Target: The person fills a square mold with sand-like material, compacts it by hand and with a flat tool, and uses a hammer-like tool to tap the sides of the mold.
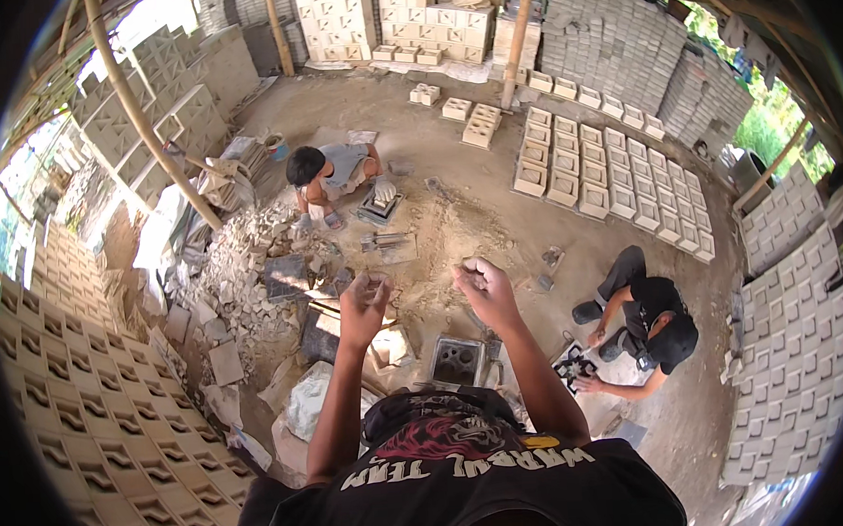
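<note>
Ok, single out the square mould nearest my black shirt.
The square grey mould with dark round shapes inside, ahead of your black printed shirt; the other mould lies by the far co-worker in grey.

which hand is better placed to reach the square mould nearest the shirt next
Probably the right hand: it appears nearer the square mould, which shows close beside the right forearm, while the left hand is farther off to the left.
</note>
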`<state>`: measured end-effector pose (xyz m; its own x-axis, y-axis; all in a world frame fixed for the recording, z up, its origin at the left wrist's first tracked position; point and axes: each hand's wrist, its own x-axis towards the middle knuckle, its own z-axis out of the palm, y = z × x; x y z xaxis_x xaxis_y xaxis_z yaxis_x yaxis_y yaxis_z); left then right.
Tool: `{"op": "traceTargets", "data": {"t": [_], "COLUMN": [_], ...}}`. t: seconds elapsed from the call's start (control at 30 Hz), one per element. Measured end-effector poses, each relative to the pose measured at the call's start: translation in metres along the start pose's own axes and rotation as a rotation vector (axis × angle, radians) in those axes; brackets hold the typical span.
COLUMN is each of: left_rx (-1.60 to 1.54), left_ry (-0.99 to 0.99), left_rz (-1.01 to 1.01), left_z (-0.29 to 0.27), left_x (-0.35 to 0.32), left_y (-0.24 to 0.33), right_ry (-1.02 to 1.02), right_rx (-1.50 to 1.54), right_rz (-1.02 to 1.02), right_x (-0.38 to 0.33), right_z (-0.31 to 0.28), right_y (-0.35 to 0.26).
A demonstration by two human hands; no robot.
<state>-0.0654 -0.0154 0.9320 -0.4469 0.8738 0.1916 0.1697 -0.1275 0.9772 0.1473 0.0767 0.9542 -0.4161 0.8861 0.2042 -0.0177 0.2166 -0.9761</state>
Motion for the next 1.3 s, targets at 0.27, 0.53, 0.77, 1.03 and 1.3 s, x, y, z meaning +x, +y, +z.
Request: {"op": "traceTargets", "data": {"t": [0.27,0.53,0.77,1.03,1.3], "left_rx": [0.117,0.169,0.165,0.176,0.086], "left_ry": [0.148,0.251,0.243,0.037,-0.084], "left_rz": [-0.010,-0.106,-0.157,-0.174,-0.314], "left_z": [0.039,0.076,0.070,0.038,0.035], "left_x": [-0.036,-0.110,-0.101,-0.075,-0.079], "left_y": [0.030,0.028,0.043,0.008,-0.101], "right_ry": [-0.210,-0.315,-0.295,-0.132,0.053], "right_rx": [0.070,0.001,0.045,0.024,-0.023], "right_rz": [0.035,0.166,0.150,0.213,0.425], "right_x": [-0.006,-0.034,-0.042,-0.036,-0.085], "right_z": [-0.031,-0.063,-0.062,-0.040,-0.058], "right_y": [-0.012,0.039,0.033,0.051,0.131]}}
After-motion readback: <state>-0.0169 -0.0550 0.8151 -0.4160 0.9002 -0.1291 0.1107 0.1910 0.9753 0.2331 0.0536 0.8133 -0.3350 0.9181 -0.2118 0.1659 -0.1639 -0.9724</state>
